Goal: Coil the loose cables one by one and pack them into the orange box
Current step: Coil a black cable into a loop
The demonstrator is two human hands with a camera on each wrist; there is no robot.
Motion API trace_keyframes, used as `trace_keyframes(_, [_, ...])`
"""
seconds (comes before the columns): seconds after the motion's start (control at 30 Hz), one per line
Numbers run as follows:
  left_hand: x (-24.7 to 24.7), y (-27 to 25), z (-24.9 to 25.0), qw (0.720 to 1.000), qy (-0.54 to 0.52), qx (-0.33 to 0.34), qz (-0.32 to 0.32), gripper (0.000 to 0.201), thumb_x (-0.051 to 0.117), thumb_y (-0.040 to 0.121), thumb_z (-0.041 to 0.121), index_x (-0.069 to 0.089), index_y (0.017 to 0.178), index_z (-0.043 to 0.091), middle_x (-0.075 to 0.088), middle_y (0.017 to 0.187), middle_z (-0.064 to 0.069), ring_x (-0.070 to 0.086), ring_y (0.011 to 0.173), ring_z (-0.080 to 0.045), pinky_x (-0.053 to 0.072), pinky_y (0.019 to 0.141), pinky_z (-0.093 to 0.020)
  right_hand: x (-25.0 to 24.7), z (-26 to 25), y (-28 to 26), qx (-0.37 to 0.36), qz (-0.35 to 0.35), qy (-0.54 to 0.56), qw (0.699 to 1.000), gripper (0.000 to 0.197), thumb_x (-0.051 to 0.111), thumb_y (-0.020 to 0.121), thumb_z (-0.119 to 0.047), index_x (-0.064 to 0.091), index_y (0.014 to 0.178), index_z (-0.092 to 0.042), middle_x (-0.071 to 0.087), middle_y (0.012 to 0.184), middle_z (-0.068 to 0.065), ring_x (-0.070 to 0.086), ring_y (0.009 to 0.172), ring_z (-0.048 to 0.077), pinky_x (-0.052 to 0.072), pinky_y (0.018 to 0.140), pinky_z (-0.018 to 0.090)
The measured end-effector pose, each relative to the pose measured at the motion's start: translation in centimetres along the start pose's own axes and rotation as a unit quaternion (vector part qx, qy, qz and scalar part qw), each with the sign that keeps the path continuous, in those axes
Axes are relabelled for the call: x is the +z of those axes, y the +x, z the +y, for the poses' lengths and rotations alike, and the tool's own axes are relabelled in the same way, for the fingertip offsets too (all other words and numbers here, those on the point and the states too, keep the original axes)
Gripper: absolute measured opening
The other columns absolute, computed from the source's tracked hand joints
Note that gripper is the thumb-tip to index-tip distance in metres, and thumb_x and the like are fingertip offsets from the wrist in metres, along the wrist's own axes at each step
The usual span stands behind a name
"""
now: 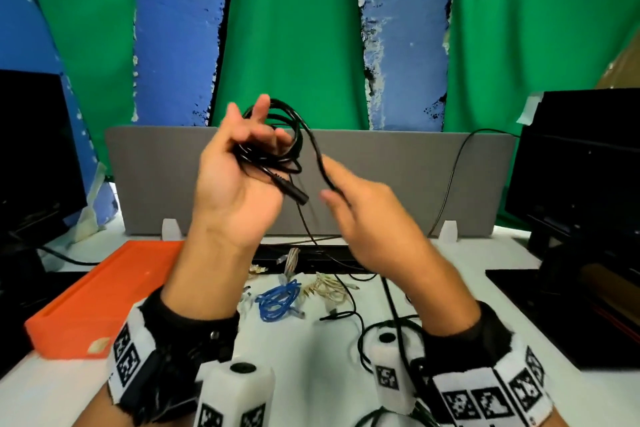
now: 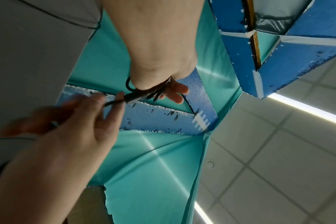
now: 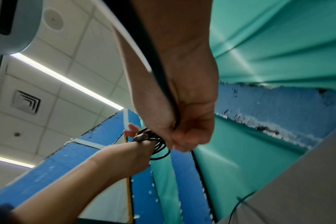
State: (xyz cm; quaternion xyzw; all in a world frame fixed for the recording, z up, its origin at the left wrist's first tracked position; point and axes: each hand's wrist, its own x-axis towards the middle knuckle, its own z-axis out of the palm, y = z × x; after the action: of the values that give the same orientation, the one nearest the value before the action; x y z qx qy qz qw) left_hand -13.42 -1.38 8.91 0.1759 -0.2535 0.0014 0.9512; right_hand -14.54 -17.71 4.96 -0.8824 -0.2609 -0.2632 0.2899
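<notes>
The left hand (image 1: pixel 235 180) is raised palm up above the table (image 1: pixel 311 350), fingers curled loosely through a coil of black cable (image 1: pixel 277 146). Beside it, the right hand (image 1: pixel 367 215) pinches the cable's free run. The orange box (image 1: pixel 104 291) lies below left.
</notes>
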Motion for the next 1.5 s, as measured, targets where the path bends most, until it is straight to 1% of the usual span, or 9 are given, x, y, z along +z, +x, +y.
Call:
trace_keyframes(0.17, [-0.1,0.1,0.6,0.967,0.204,0.15,-0.028,0.033,0.039,0.106,0.025,0.066,0.096,0.01,0.074,0.078,0.005,0.071,0.085,-0.01,0.048,0.082,-0.024,1.5,-1.9,-1.2,0.01,-0.22,0.0,0.975,0.06,0.045,0.106,-0.033,0.013,0.156,-0.042,0.057,0.083,-0.006,0.053,0.062,0.007,0.044,0.065,0.032])
trace_keyframes(0.3, [-0.9,-0.1,1.1,0.789,0.581,0.182,-0.09,0.028,0.04,0.106,0.019,0.065,0.094,0.021,0.075,0.072,-0.002,0.071,0.068,-0.018,0.054,0.076,-0.027,0.0,-2.1,-1.3,-0.035,-0.203,-0.02,0.978,0.024,0.048,0.104,-0.035,0.054,0.124,-0.024,0.064,0.086,-0.002,0.055,0.073,0.016,0.046,0.07,0.039])
trace_keyframes(0.47, [-1.6,-1.0,2.4,0.575,0.781,-0.067,-0.234,0.04,0.042,0.104,0.037,0.067,0.078,0.02,0.073,0.067,-0.002,0.07,0.065,-0.019,0.051,0.087,-0.036,-3.1,-1.2,-1.4,-0.059,-0.092,-0.024,0.994,0.017,0.065,0.095,-0.038,0.069,0.088,-0.023,0.059,0.063,-0.004,0.048,0.059,0.011,0.042,0.061,0.033])
trace_keyframes(0.6, [-2.0,-1.4,2.5,0.652,0.659,-0.209,-0.311,0.062,0.042,0.103,0.046,0.059,0.07,-0.004,0.041,0.042,-0.007,0.038,0.046,-0.034,0.04,0.057,-0.039,-4.4,-0.8,-1.6,-0.078,-0.004,0.039,0.996,0.024,0.078,0.082,-0.039,0.063,0.075,-0.022,0.055,0.057,-0.001,0.041,0.053,0.01,0.035,0.052,0.027])
trace_keyframes(0.77, [-2.7,-1.0,3.2,0.762,0.503,-0.224,-0.342,0.031,0.066,0.09,0.041,0.061,0.073,0.015,0.034,0.035,0.007,0.041,0.038,-0.026,0.038,0.042,-0.036,-4.7,-1.3,-1.9,-0.104,-0.037,0.084,0.99,0.017,0.072,0.088,-0.036,0.06,0.093,-0.025,0.054,0.064,0.002,0.043,0.057,0.013,0.038,0.057,0.03])
trace_keyframes(0.97, [-2.7,0.2,4.0,0.921,0.229,-0.194,-0.247,0.025,0.054,0.097,0.025,0.056,0.074,0.013,0.027,0.035,0.009,0.03,0.026,-0.007,0.05,0.063,-0.023,-6.1,-0.3,-2.5,-0.043,-0.161,0.151,0.974,0.046,0.057,0.097,-0.038,0.043,0.14,-0.048,0.063,0.074,0.004,0.06,0.067,0.024,0.052,0.072,0.035])
trace_keyframes(1.2, [-2.7,1.1,5.2,0.98,0.141,-0.097,-0.105,0.032,0.041,0.098,0.023,0.048,0.067,0.018,0.034,0.032,0.005,0.034,0.025,-0.009,0.048,0.061,-0.017,-6.6,3.7,-1.4,0.009,0.049,0.11,0.993,0.07,0.038,0.087,-0.079,0.072,0.104,-0.02,0.063,0.069,0.005,0.058,0.06,0.018,0.051,0.067,0.032])
trace_keyframes(1.33, [-2.5,1.2,4.1,0.936,0.346,0.011,0.057,0.034,0.046,0.097,0.023,0.047,0.064,0.018,0.027,0.032,0.006,0.025,0.027,-0.009,0.048,0.056,-0.021,-6.4,4.3,-1.2,-0.047,0.251,-0.058,0.965,0.064,0.038,0.102,-0.056,0.067,0.079,-0.004,0.056,0.062,0.005,0.056,0.062,0.028,0.048,0.062,0.043])
trace_keyframes(1.5, [-2.8,1.5,2.9,0.642,0.712,0.19,0.211,0.029,0.06,0.084,0.026,0.06,0.066,0.003,0.049,0.047,-0.002,0.045,0.041,-0.018,0.039,0.046,-0.026,-6.9,2.5,-1.2,-0.102,0.305,-0.183,0.929,0.039,0.05,0.102,-0.034,0.063,0.073,-0.012,0.059,0.068,0.001,0.05,0.067,0.026,0.042,0.069,0.044])
